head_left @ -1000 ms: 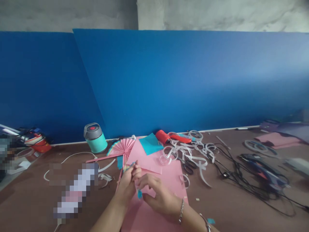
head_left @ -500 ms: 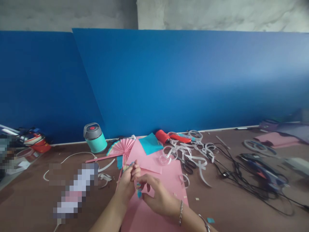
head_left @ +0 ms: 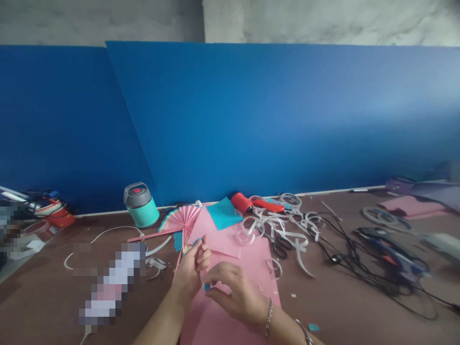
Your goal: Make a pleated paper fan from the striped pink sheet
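Observation:
My left hand (head_left: 192, 266) is closed around a narrow piece of folded paper. Bits of blue show at its fingertips, while most of the piece is hidden by the fingers. Close beside it, my right hand (head_left: 232, 292) pinches the lower end of the folded paper (head_left: 206, 287), where a small blue part shows between thumb and fingers. Under both hands lies a large pink paper sheet (head_left: 251, 273). Just beyond them are a pleated pink paper fan (head_left: 185, 219) with a coloured edge, a smaller pink sheet (head_left: 215, 237) and a blue paper square (head_left: 224, 213).
White curled strips (head_left: 276, 225) lie around scissors (head_left: 279, 249) and a red spool (head_left: 241, 203). Left are a turquoise flask (head_left: 143, 211) and a blurred-out phone-like object (head_left: 113, 285). Black cables (head_left: 350, 258) spread right. A blue panel (head_left: 251, 120) stands behind the table.
My right hand has shifted slightly left and down along the folded paper, with its thumb and fingers closer together. Less of the paper shows now. My left hand has barely moved.

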Action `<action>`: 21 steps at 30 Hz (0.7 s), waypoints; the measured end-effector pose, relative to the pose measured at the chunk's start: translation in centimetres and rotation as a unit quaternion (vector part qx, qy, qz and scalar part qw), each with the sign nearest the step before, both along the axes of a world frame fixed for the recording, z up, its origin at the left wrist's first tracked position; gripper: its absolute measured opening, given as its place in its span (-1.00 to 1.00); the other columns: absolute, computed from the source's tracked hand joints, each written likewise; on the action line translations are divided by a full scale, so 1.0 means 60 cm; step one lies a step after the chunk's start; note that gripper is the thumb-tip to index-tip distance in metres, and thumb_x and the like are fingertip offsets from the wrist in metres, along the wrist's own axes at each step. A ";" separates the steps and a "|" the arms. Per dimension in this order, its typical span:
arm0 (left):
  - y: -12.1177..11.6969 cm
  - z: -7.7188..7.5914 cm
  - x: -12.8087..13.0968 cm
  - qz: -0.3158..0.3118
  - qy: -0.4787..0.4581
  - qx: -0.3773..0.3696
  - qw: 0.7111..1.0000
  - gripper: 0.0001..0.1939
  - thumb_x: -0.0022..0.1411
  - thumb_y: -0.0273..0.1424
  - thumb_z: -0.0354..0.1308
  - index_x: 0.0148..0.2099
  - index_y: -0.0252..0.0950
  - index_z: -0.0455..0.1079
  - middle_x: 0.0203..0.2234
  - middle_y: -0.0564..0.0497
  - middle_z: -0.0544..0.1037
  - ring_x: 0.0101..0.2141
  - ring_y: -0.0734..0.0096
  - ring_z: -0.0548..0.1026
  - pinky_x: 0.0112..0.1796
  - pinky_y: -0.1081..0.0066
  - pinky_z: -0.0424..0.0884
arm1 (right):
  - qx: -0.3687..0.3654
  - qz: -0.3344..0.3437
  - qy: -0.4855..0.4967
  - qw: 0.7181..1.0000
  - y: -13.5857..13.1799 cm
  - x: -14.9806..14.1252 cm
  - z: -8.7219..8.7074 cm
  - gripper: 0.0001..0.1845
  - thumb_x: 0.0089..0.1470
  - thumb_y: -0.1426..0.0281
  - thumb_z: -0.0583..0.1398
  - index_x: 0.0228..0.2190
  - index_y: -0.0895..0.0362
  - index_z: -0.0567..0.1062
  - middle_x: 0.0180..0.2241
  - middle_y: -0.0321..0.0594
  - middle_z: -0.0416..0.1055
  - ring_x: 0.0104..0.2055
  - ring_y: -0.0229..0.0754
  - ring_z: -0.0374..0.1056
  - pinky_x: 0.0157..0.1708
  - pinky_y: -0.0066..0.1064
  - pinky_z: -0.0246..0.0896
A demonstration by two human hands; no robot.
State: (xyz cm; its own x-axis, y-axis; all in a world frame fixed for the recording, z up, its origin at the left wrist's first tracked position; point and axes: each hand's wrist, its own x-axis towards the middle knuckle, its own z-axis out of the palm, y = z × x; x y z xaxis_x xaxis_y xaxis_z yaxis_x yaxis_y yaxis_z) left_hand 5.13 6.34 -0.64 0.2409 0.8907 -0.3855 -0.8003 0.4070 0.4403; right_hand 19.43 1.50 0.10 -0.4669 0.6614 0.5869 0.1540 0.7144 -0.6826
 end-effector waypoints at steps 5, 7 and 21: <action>-0.025 0.009 0.013 -0.037 0.065 0.082 0.994 -0.87 0.20 -0.39 0.18 -0.23 -0.34 0.38 -0.60 0.15 0.30 -0.66 0.59 0.28 -0.65 0.57 0.15 | -0.085 -0.053 0.052 0.994 0.007 0.001 -0.001 -0.85 0.13 0.30 0.20 -0.27 0.10 0.49 -0.31 -0.19 0.50 -0.27 -0.19 0.37 -0.27 -0.39 0.24; -0.032 0.014 0.017 -0.046 0.108 0.116 0.986 -0.84 0.12 -0.36 0.25 -0.27 -0.32 0.40 -0.56 0.11 0.36 -0.55 0.48 0.40 -0.58 0.54 0.22 | -0.108 -0.072 0.078 0.988 0.011 0.000 -0.006 -0.82 0.11 0.25 0.22 -0.33 0.11 0.49 -0.36 -0.21 0.47 -0.31 -0.21 0.35 -0.33 -0.41 0.21; -0.040 0.016 0.026 -0.049 0.155 0.153 0.975 -0.82 0.04 -0.32 0.33 -0.39 -0.31 0.44 -0.53 0.10 0.38 -0.47 0.47 0.37 -0.46 0.51 0.22 | -0.149 -0.089 0.112 0.978 0.025 0.012 -0.009 -0.76 0.10 0.27 0.21 -0.22 0.12 0.54 -0.44 -0.24 0.44 -0.43 -0.26 0.29 -0.41 -0.42 0.20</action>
State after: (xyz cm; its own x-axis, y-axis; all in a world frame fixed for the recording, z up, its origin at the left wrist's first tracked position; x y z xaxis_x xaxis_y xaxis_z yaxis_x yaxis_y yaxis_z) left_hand 6.71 3.97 0.34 0.2448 0.9539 -0.1733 -0.5741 0.2867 0.7669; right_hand 20.15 2.99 -0.47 -0.2105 0.8784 0.4291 0.0817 0.4532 -0.8877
